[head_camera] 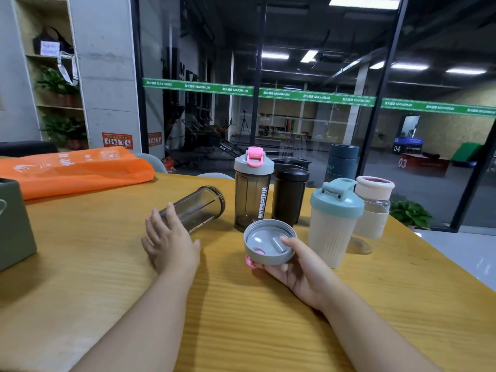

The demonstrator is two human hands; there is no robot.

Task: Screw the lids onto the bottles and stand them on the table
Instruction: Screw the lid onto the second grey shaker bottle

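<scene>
Progress well along: four capped bottles (334, 224) upright on bench (241, 304), one smoky bottle (196, 208) lying lidless under spread left hand (170, 242), grey lid (269, 241) pinched upside-down in right hand (300, 267).

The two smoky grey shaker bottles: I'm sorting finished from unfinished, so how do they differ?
The MYPROTEIN bottle stands upright; the lying bottle is on its side under the left hand. The first wears a grey lid with pink flip cap; the second is open-mouthed, its lid in the right hand. Both are translucent dark plastic.
</scene>
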